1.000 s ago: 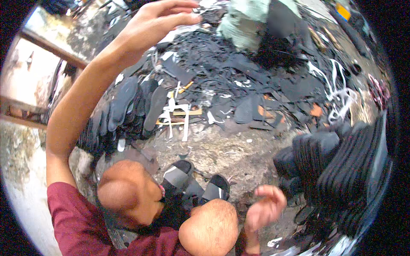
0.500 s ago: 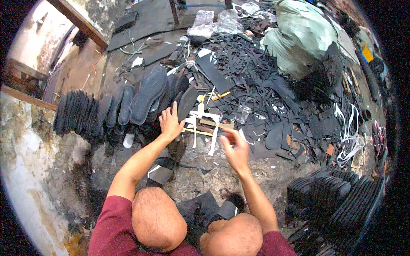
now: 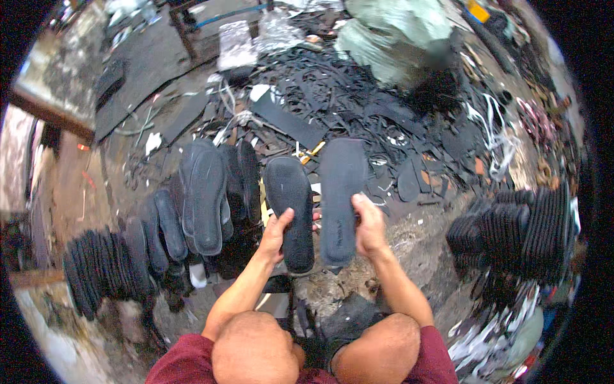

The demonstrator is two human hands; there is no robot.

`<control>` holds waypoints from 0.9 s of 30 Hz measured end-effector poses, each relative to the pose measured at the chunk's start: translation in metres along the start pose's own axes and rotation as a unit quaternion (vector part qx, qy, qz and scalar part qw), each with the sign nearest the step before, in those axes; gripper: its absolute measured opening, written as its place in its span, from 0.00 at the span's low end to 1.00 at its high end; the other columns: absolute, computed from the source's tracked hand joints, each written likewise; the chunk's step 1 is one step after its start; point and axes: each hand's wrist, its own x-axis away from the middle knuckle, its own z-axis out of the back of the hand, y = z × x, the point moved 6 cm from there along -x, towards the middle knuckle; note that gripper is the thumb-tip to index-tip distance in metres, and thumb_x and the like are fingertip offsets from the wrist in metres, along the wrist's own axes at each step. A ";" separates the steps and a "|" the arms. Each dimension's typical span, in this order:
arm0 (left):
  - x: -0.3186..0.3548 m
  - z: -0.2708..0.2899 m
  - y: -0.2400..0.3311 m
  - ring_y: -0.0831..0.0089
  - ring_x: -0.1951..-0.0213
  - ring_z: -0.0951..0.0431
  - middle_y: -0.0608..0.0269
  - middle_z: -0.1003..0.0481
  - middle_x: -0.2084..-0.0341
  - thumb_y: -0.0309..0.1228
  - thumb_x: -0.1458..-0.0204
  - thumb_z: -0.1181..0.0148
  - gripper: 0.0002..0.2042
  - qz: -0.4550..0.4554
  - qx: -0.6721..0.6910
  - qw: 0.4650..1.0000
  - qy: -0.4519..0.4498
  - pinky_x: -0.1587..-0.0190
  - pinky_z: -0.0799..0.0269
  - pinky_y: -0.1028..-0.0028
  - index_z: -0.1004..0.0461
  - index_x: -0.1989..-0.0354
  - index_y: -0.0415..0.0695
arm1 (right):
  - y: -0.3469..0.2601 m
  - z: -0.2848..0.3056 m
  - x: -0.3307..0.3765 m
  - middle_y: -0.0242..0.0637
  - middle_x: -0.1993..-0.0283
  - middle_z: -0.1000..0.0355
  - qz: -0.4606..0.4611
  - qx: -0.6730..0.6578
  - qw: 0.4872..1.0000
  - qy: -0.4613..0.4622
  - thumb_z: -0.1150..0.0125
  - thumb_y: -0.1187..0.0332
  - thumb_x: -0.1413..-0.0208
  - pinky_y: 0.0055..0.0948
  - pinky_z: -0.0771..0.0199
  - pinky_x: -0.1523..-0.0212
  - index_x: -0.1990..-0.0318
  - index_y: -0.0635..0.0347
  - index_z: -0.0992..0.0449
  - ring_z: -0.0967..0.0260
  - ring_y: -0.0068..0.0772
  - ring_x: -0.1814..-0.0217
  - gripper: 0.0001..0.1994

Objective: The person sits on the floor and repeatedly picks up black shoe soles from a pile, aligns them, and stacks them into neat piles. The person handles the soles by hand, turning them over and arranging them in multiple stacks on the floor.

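Observation:
A dark shoe sole (image 3: 288, 192) with a rounded outline is gripped in my left hand (image 3: 275, 237), the thumb lying on its upper face. Beside it, my right hand (image 3: 371, 227) holds a second, slightly greyer sole (image 3: 339, 205), with faint marks near its heel. Both soles are upright, side by side, with a narrow gap between them, above the floor in front of my knees. Fingertips show in that gap; whose hand they belong to is hard to make out. To the left, several more dark soles (image 3: 208, 198) lean against each other in a row.
A long row of stacked soles (image 3: 96, 269) lines the left side. Further stacks (image 3: 511, 233) stand at the right. Beyond my hands lies a heap of black scraps (image 3: 345, 96), with a pale green sack (image 3: 396, 38) behind it. White strips (image 3: 495, 134) lie at the right.
Both hands were without soles, near white strips on the floor. Now each holds a sole, raised in front of me. The view has shifted, so the surroundings appear further left.

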 end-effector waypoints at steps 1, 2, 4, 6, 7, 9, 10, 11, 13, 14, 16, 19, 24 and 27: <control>-0.003 0.006 -0.006 0.62 0.54 0.17 0.47 0.21 0.50 0.53 0.37 0.43 0.32 0.028 0.018 0.999 -0.020 0.52 0.19 0.64 0.33 0.38 0.35 | -0.011 0.028 0.004 0.36 0.47 0.23 0.044 0.080 0.995 0.030 0.44 0.63 0.32 0.34 0.27 0.45 0.43 0.63 0.26 0.26 0.28 0.48 0.16; -0.003 0.008 -0.005 0.62 0.54 0.17 0.47 0.22 0.49 0.57 0.40 0.43 0.36 0.034 0.036 0.997 -0.056 0.52 0.19 0.64 0.33 0.37 0.36 | -0.037 0.020 0.022 0.36 0.45 0.24 0.032 0.082 0.995 0.041 0.45 0.64 0.32 0.33 0.30 0.41 0.40 0.61 0.28 0.28 0.29 0.43 0.18; -0.005 -0.002 -0.004 0.61 0.52 0.18 0.47 0.23 0.46 0.63 0.44 0.42 0.42 0.043 0.079 0.987 -0.135 0.49 0.20 0.63 0.35 0.35 0.37 | -0.077 0.009 0.054 0.38 0.38 0.28 0.088 0.082 0.991 0.066 0.47 0.66 0.31 0.33 0.34 0.35 0.33 0.63 0.34 0.31 0.31 0.37 0.21; -0.009 -0.023 -0.010 0.60 0.48 0.20 0.49 0.24 0.43 0.68 0.49 0.41 0.47 0.053 0.131 0.966 -0.218 0.44 0.22 0.61 0.36 0.33 0.39 | -0.101 0.000 0.082 0.39 0.35 0.31 0.184 0.124 0.968 0.118 0.50 0.68 0.30 0.32 0.36 0.32 0.30 0.64 0.39 0.33 0.32 0.34 0.24; -0.007 -0.032 -0.015 0.60 0.46 0.21 0.50 0.25 0.42 0.69 0.51 0.41 0.48 0.072 0.122 0.974 -0.176 0.43 0.23 0.61 0.37 0.32 0.39 | -0.100 -0.003 0.089 0.39 0.35 0.31 0.219 0.206 0.943 0.142 0.46 0.69 0.32 0.30 0.35 0.34 0.29 0.65 0.39 0.33 0.28 0.37 0.25; 0.002 -0.053 -0.028 0.60 0.43 0.23 0.53 0.27 0.40 0.70 0.54 0.40 0.51 0.110 0.099 0.984 -0.096 0.39 0.26 0.59 0.37 0.32 0.41 | -0.087 -0.025 0.097 0.38 0.41 0.27 0.186 0.294 0.930 0.121 0.41 0.70 0.34 0.27 0.31 0.40 0.31 0.62 0.36 0.29 0.24 0.46 0.25; 0.005 -0.072 -0.033 0.60 0.40 0.25 0.55 0.27 0.39 0.66 0.51 0.37 0.47 0.092 0.134 0.969 -0.188 0.38 0.28 0.58 0.38 0.31 0.41 | -0.078 -0.026 0.099 0.37 0.45 0.26 0.170 0.280 0.932 0.153 0.39 0.70 0.35 0.27 0.29 0.44 0.33 0.61 0.34 0.29 0.23 0.50 0.24; 0.003 -0.077 -0.034 0.61 0.42 0.24 0.56 0.27 0.40 0.60 0.47 0.35 0.42 0.059 0.121 0.975 -0.176 0.39 0.27 0.59 0.37 0.33 0.41 | -0.064 -0.028 0.098 0.35 0.50 0.24 0.152 0.258 0.938 0.175 0.38 0.70 0.36 0.26 0.27 0.48 0.35 0.59 0.32 0.28 0.21 0.55 0.23; -0.005 -0.083 -0.037 0.61 0.44 0.23 0.57 0.25 0.43 0.53 0.43 0.35 0.35 0.088 0.078 0.985 -0.129 0.40 0.27 0.60 0.34 0.35 0.41 | -0.081 -0.035 0.121 0.37 0.57 0.22 0.239 0.297 0.887 0.261 0.35 0.69 0.38 0.33 0.24 0.52 0.41 0.58 0.29 0.24 0.29 0.55 0.19; -0.009 -0.084 -0.035 0.61 0.46 0.22 0.57 0.24 0.45 0.53 0.43 0.35 0.33 0.060 0.058 0.992 -0.098 0.41 0.26 0.60 0.32 0.37 0.41 | -0.084 -0.033 0.128 0.43 0.50 0.24 0.284 0.389 0.850 0.215 0.32 0.67 0.41 0.36 0.24 0.48 0.38 0.56 0.30 0.24 0.38 0.50 0.24; -0.003 -0.104 -0.038 0.60 0.48 0.20 0.57 0.21 0.49 0.52 0.44 0.35 0.30 0.063 0.030 0.995 -0.077 0.42 0.26 0.58 0.28 0.41 0.42 | -0.088 -0.022 0.157 0.53 0.36 0.32 0.319 0.548 0.760 0.143 0.27 0.61 0.47 0.41 0.26 0.40 0.33 0.53 0.33 0.29 0.53 0.39 0.33; -0.005 -0.107 -0.025 0.60 0.48 0.20 0.58 0.21 0.49 0.54 0.43 0.37 0.31 0.050 0.059 0.989 -0.123 0.42 0.25 0.57 0.28 0.40 0.43 | -0.093 -0.023 0.170 0.58 0.24 0.48 0.290 0.556 0.776 0.065 0.26 0.60 0.51 0.48 0.37 0.30 0.28 0.51 0.37 0.42 0.62 0.26 0.41; 0.000 -0.086 -0.003 0.57 0.48 0.20 0.50 0.27 0.41 0.47 0.37 0.42 0.32 -0.056 -0.062 0.987 -0.134 0.53 0.17 0.62 0.38 0.33 0.37 | -0.281 0.038 0.237 0.66 0.33 0.36 0.502 0.611 0.493 0.362 0.27 0.62 0.50 0.49 0.34 0.33 0.36 0.62 0.27 0.38 0.66 0.30 0.32; 0.009 -0.085 -0.025 0.66 0.67 0.19 0.57 0.19 0.60 0.50 0.35 0.47 0.27 -0.077 -0.106 0.990 -0.050 0.62 0.20 0.67 0.30 0.37 0.43 | -0.406 0.129 0.277 0.67 0.40 0.31 0.435 0.614 0.361 0.551 0.34 0.59 0.45 0.47 0.29 0.38 0.41 0.64 0.24 0.29 0.63 0.39 0.26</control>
